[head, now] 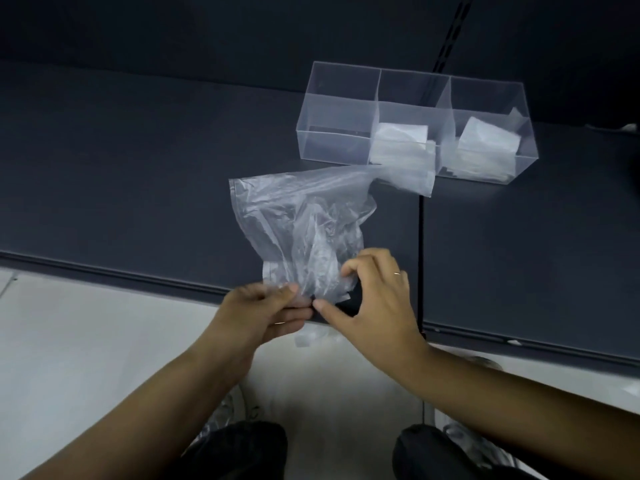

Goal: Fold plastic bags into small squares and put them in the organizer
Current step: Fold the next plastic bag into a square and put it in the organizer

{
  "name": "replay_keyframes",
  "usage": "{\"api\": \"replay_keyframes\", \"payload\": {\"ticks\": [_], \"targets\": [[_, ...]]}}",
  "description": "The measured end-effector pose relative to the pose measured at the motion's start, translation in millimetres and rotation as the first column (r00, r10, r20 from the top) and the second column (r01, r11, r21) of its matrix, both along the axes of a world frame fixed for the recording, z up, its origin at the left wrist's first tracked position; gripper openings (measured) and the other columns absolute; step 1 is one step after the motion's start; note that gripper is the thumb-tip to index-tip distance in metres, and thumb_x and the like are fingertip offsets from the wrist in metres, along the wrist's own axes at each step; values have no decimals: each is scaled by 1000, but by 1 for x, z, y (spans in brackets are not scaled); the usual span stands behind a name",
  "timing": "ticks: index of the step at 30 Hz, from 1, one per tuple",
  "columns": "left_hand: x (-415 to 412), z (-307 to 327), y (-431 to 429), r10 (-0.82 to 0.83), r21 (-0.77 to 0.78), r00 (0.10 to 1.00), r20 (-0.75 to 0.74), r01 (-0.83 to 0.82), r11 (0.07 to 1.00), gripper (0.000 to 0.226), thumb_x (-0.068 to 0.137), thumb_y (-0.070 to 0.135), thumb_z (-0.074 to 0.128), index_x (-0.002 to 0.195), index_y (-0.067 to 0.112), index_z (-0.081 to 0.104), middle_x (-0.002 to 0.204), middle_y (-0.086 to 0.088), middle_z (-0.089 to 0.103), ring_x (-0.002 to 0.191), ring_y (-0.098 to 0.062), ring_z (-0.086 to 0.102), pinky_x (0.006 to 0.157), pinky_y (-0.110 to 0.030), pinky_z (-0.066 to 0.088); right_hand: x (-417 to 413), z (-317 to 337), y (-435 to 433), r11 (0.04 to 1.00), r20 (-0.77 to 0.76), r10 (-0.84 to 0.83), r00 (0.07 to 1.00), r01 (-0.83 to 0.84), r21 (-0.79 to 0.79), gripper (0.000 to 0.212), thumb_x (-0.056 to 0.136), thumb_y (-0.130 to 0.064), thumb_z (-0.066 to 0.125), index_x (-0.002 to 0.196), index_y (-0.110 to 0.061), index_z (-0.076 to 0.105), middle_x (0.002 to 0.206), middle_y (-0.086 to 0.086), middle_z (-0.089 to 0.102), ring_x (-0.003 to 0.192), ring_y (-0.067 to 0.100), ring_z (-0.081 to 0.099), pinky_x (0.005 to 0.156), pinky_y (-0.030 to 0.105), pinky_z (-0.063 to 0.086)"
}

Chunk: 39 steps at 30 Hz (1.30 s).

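A crumpled clear plastic bag lies on the dark shelf, its far corner reaching the clear organizer. My left hand pinches the bag's near edge between thumb and fingers. My right hand pinches the same edge just to the right, index finger and thumb curled on the plastic. The organizer has three compartments: the left one holds nothing, the middle one holds folded bags, and the right one holds more folded bags.
The dark shelf has a front lip running across below the bag, and a seam splits it to the right of my hands. Pale floor lies below. My dark-clad knees show at the bottom. A slotted rail rises behind the organizer.
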<state>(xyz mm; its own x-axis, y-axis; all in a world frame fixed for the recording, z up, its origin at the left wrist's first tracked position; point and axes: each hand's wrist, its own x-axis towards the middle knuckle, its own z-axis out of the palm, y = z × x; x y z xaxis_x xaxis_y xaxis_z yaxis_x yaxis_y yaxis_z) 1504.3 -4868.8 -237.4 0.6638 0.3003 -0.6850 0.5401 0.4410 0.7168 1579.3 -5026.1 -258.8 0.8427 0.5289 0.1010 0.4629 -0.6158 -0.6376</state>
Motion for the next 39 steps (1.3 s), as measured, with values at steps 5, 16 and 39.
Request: {"api": "replay_keyframes", "payload": {"ticks": [5,16,39], "targets": [[5,-1,0,72,31,997,9,-73,997,23,87,20,64,89,-3,68,84,-14,75,78,-24,73,59,-21,56,29,2,-3,978,-207,1,978,42,204,8,87,-5,64,85,-10,71,94,1,57,87,13,57,83,20,43],[6,-10,49,89,102,995,-34,-86,991,20,87,23,65,87,3,69,83,-14,75,74,-23,73,55,-21,56,119,28,-80,805,-828,12,560,486,341,30,87,-41,56,70,-16,62,77,1,67,81,15,63,82,30,53],[6,-11,52,-19,124,998,-55,25,992,32,84,27,63,98,-2,66,87,-19,74,81,-27,73,56,-24,57,117,16,-109,758,-658,-325,679,603,247,26,83,8,65,99,-10,59,73,6,65,55,5,64,55,15,50]]}}
